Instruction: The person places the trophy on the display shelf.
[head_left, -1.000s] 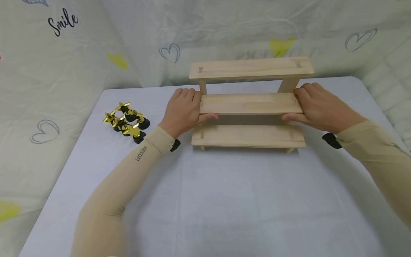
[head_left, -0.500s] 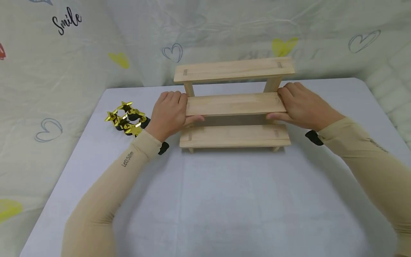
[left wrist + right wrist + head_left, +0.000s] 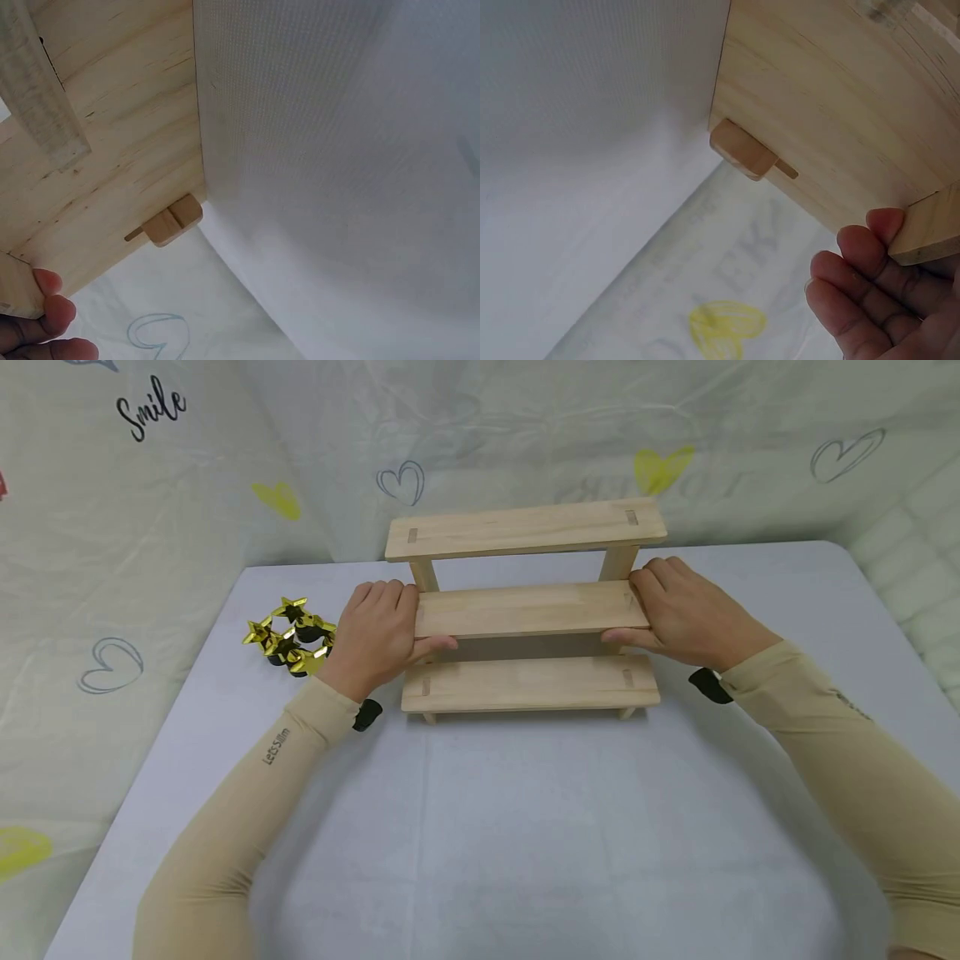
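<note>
A three-tier wooden display stand stands upright on the white-covered table, its steps rising toward the back. At the left end of its middle step, my left hand grips the board, thumb along the front edge. My right hand grips the opposite end the same way. In the left wrist view, fingertips curl under the end of a board beside the wooden side panel. The right wrist view has fingers bent around the other board end, near a small wooden peg on the panel.
Several gold star trophies with black bases cluster at the left of the table, partly behind my left hand. A pale curtain printed with hearts and words hangs just behind the table's back edge.
Both hands have moved the stand to the left across the table, with the grip kept on its middle step. My left hand now covers part of the trophies.
</note>
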A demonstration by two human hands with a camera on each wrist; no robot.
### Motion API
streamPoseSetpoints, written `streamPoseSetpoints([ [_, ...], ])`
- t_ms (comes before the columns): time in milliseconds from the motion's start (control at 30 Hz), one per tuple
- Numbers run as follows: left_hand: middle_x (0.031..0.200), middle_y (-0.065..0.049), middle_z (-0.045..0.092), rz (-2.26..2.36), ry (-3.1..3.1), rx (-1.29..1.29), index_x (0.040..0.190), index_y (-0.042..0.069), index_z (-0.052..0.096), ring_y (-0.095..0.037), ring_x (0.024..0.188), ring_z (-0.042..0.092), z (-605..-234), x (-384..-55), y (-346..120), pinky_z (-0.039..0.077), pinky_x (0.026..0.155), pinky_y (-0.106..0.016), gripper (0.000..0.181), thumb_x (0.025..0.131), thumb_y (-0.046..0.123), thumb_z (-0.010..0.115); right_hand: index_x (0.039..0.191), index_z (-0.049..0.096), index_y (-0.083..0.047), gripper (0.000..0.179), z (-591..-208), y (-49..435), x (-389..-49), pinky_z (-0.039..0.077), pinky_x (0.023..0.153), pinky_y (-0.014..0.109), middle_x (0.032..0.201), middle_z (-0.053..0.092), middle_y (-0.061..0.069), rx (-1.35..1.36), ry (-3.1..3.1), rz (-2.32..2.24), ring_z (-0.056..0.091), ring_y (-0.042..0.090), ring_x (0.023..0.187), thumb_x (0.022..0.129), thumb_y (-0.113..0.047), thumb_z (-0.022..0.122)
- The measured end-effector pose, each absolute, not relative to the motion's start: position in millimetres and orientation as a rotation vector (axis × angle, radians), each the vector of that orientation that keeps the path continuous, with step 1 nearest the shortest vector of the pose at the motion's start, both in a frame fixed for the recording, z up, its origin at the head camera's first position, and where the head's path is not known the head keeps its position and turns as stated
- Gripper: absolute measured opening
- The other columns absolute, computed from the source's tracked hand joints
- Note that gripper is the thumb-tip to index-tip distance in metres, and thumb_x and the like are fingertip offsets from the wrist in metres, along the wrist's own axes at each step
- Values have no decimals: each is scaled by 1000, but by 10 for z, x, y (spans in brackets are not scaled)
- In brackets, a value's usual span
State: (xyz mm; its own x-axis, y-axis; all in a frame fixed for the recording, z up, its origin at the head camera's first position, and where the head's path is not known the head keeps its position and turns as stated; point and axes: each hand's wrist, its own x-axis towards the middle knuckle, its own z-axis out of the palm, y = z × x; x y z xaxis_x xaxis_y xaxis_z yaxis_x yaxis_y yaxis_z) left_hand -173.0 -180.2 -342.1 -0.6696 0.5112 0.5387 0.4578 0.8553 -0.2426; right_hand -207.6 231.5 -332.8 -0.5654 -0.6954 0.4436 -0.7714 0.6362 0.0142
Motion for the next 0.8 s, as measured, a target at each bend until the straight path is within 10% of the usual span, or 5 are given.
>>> streamPoseSetpoints([
  [633,79,-15,59,62,-2381,-686,99,-4,60,-34,76,60,-3481,-1659,-1823,53,81,-47,104,90,89,12,99,54,11,96,-3375,2318,-1927,43,68,45,82,50,20,1123,-2413,287,47,36,73,95,-82,31],
  [800,87,-17,64,43,-2406,-697,106,-4,61,-35,84,63,-3473,-1639,-1830,53,86,-47,93,90,85,41,99,54,12,100,-3380,2314,-1909,44,66,45,82,51,22,1111,-2402,284,48,37,72,94,-83,26],
])
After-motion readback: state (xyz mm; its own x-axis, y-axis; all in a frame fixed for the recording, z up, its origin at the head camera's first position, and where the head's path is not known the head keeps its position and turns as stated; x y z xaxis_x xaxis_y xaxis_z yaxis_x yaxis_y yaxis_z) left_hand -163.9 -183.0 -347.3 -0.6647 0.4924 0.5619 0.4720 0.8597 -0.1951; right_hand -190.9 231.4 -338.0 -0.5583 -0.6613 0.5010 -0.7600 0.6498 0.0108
